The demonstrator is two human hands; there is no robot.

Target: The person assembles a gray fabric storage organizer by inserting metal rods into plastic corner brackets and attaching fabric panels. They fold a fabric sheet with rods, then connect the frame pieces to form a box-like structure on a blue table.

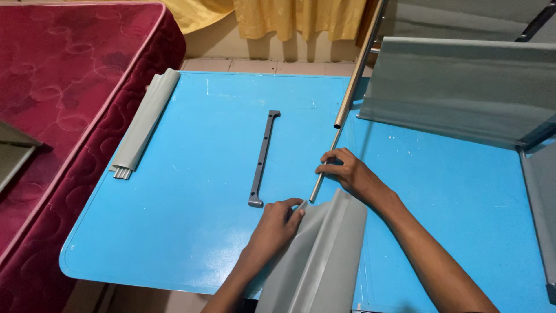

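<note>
Blue tabletop (191, 232), landmark.

- Thin metal rod (325, 165): right of centre; right hand (347, 171), fingers closed round its lower half.
- Grey fabric panel (324, 255): near edge; left hand (278, 223) pinching its sleeve mouth just beside the rod's tip. Best kept taut and in line with the rod.
- Grey bracket (263, 159): centre, lying free.
- Rolled fabric (145, 122): left edge.
- Fabric shelf frame (463, 87): far right.
- Packages, labels: none visible.
</note>
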